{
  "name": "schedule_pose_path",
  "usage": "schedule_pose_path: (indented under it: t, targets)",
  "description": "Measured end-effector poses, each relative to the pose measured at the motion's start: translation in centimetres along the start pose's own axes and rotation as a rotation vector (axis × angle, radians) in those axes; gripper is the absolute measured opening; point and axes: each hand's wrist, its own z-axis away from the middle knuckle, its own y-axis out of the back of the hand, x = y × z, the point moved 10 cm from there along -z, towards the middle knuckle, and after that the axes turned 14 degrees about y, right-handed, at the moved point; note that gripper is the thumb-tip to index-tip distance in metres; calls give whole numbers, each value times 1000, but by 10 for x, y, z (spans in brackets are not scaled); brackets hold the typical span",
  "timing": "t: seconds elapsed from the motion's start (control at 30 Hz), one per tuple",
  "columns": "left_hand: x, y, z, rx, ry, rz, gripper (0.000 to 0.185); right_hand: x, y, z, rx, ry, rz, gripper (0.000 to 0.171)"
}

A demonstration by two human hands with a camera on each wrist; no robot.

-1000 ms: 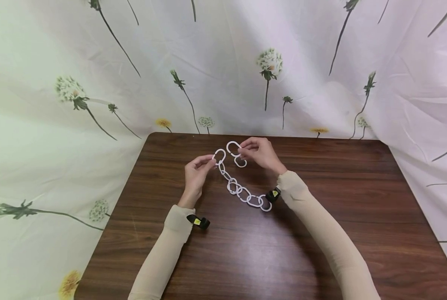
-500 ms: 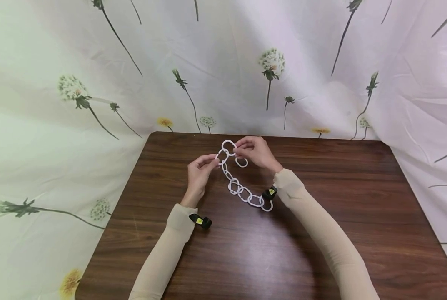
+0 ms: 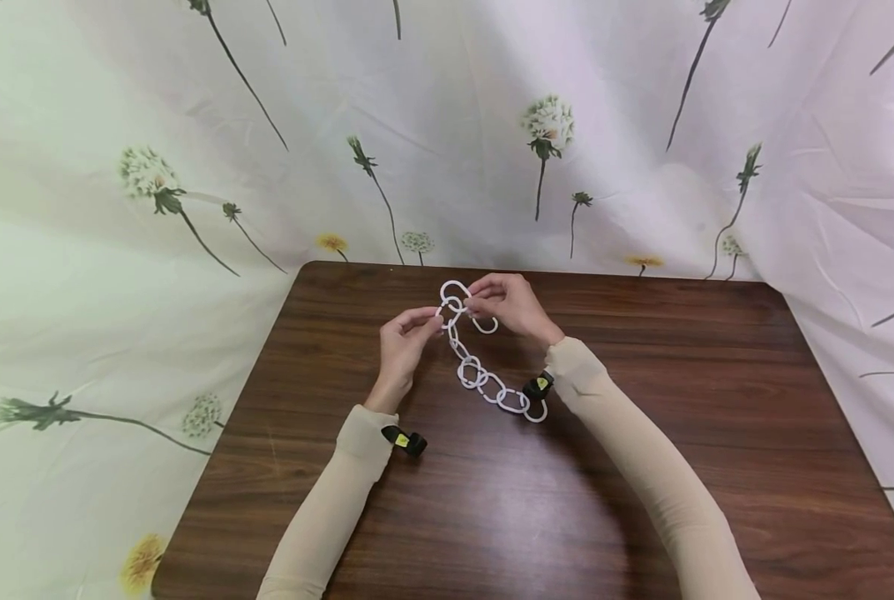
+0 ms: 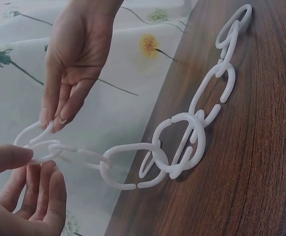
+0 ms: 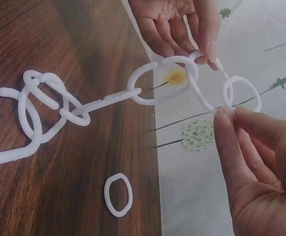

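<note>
Near the back of the table, my left hand (image 3: 402, 350) pinches the end link of a white plastic chain (image 4: 130, 146) between thumb and fingers. From there the chain runs down onto the wood, its last links lying below my right wrist. My right hand (image 3: 517, 308) pinches another white C-shaped link (image 5: 241, 77) between thumb and fingertips. That link overlaps the chain's end link, and it looks threaded through it. One separate white link (image 5: 108, 196) lies on the table, partly under my right hand in the head view.
The brown wooden table (image 3: 701, 433) meets a white curtain (image 3: 447, 125) printed with dandelions at its back and sides. Black cameras with yellow labels are strapped to the left wrist (image 3: 411, 443) and right wrist (image 3: 538, 385).
The right hand has brought its link leftward to the chain's end link; the two were apart and now overlap. The left hand has shifted slightly right. The chain's lower links stay on the table.
</note>
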Motion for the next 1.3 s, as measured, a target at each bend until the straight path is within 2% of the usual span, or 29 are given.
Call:
schedule_pose_path:
  t: [0.27, 0.5, 0.77, 1.13, 1.3]
  targets:
    - [-3, -1, -1, 7, 13, -3, 31, 2, -2, -1, 1, 6, -17, 21]
    - [-2, -4, 0, -6, 9, 7, 35, -5, -3, 0, -14, 10, 9, 21]
    - [-2, -7, 0, -15, 4, 23, 27, 5, -2, -1, 4, 24, 32, 31]
    - [-3, -7, 0, -11, 14, 21, 27, 0, 1, 1, 43, 57, 120, 20]
    - [-3, -8, 0, -16, 15, 12, 30, 1, 0, 2, 52, 60, 142, 21]
